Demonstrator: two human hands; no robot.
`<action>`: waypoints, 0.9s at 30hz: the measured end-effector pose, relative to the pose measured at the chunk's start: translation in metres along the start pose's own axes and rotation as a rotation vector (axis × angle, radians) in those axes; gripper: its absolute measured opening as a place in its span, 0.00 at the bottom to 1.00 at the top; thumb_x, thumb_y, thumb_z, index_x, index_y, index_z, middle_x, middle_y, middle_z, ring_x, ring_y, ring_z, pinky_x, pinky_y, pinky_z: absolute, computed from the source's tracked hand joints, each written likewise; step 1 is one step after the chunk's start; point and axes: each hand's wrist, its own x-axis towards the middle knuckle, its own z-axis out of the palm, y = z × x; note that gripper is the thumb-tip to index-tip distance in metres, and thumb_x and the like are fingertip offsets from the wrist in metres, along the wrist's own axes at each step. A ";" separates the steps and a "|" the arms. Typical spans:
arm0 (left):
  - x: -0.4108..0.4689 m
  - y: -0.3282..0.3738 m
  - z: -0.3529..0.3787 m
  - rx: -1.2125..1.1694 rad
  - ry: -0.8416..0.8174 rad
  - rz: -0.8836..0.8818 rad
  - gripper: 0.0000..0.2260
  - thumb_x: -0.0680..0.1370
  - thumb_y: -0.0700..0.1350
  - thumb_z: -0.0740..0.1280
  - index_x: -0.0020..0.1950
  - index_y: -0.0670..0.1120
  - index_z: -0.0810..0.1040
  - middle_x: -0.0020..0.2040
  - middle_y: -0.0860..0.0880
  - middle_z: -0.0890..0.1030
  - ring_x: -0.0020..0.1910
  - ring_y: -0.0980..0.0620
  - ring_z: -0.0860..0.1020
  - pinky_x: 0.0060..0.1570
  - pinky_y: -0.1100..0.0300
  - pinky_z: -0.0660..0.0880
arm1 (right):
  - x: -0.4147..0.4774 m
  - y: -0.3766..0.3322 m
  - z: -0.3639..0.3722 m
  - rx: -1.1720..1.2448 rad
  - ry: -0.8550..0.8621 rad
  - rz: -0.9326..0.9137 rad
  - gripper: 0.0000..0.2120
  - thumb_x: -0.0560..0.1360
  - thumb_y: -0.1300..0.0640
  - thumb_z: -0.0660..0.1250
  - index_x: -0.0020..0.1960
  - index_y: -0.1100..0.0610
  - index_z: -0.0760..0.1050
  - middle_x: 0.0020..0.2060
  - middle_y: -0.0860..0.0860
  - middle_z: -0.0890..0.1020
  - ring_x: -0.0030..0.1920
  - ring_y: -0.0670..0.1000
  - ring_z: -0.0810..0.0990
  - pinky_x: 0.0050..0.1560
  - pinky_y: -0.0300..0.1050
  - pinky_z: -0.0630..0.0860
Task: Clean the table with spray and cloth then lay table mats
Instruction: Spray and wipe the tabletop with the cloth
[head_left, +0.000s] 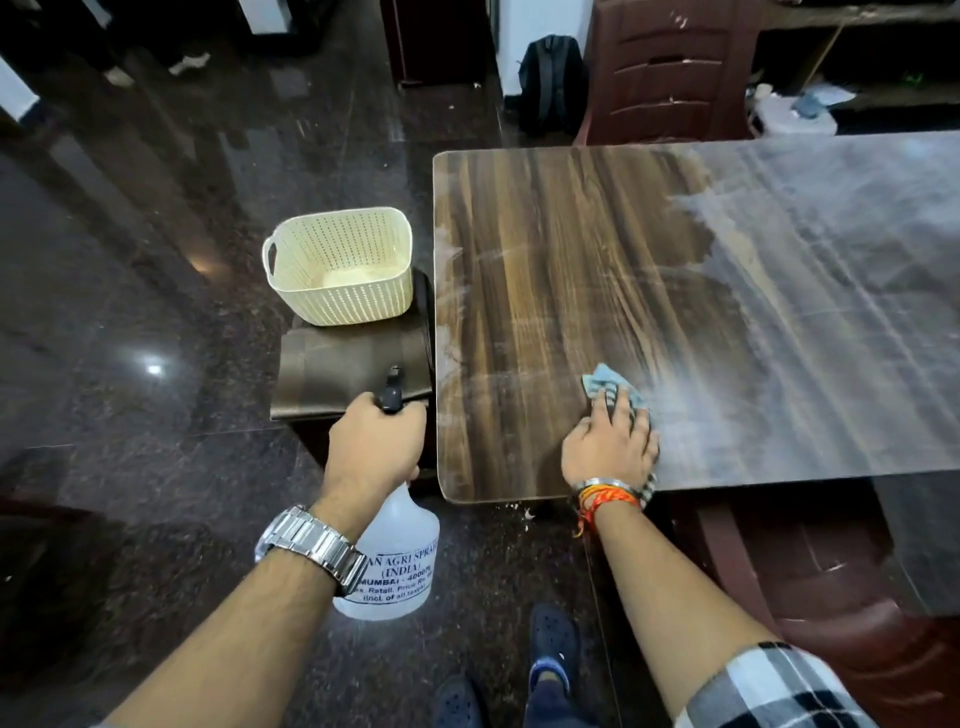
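Counting what I have in front of me: one table (571, 249), one spray bottle (395, 551), one cloth (605, 382), one basket (340, 265), two chairs, and my two hands. One chair (670, 67) stands at the far side of the table, the other (831, 587) is tucked under the near edge at my right.

My left hand (376, 447) is wrapped around the neck of the spray bottle, holding it off the table's left edge, above the floor, with the dark nozzle poking out past my knuckles. My wrist and watch (311, 543) cover part of the bottle's printed label, so I read only pieces of it.

My right hand (610, 441) presses flat on the cloth, fingers spread, near the table's front edge. Most of the cloth is under my palm; a blue corner sticks out beyond my fingertips and a bit shows by my wrist.

The basket sits on a brown folded pile (353, 374) on a low stand just left of the table. I cannot tell whether that pile is the mats, nor how many pieces it holds.

A hazy sheen covers the table's right half, which runs out of the frame.
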 end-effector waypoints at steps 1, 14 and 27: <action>0.003 0.002 0.001 -0.002 -0.001 -0.005 0.07 0.76 0.46 0.63 0.43 0.44 0.74 0.35 0.46 0.80 0.27 0.47 0.83 0.32 0.58 0.69 | -0.002 -0.010 0.000 -0.003 0.014 0.002 0.24 0.73 0.51 0.58 0.69 0.52 0.71 0.72 0.53 0.68 0.70 0.61 0.64 0.72 0.59 0.57; 0.111 0.076 0.013 0.033 0.139 -0.064 0.09 0.72 0.48 0.62 0.38 0.44 0.76 0.32 0.44 0.83 0.39 0.39 0.84 0.46 0.49 0.78 | 0.102 -0.148 0.036 -0.050 -0.288 -1.110 0.21 0.77 0.48 0.55 0.70 0.46 0.69 0.73 0.47 0.67 0.73 0.56 0.62 0.74 0.53 0.50; 0.208 0.105 0.035 -0.007 0.104 -0.078 0.06 0.77 0.46 0.63 0.40 0.46 0.74 0.31 0.49 0.78 0.25 0.47 0.82 0.31 0.59 0.69 | 0.261 -0.257 0.066 -0.060 -0.176 -1.022 0.21 0.78 0.47 0.54 0.71 0.44 0.66 0.75 0.46 0.63 0.73 0.55 0.61 0.74 0.53 0.51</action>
